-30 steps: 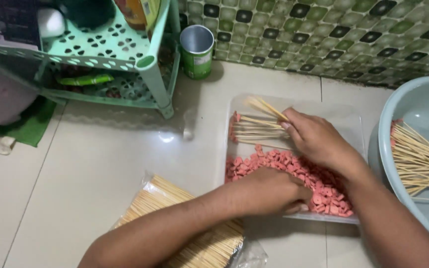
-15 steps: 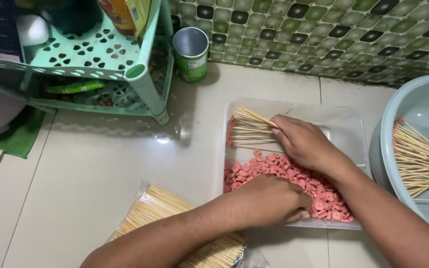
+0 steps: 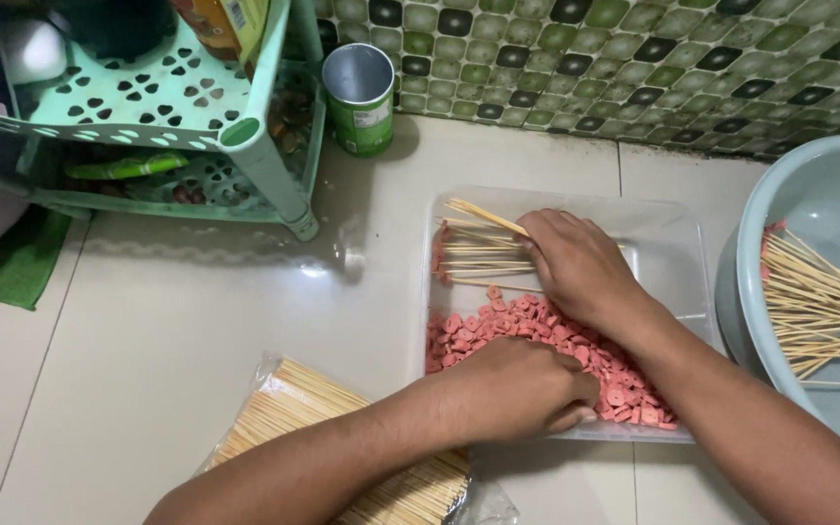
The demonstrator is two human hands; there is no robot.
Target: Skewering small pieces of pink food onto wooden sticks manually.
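**Hands in the sausage tray**

On the tiled floor, a clear plastic tray holds pink sausage slices and bamboo skewers. The right hand lies on the skewers, fingers together over them. The left hand rests on the slices, fingers curled; whether they pinch one cannot be told.

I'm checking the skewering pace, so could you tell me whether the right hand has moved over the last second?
No: the right hand stays on the skewers in the clear tray.
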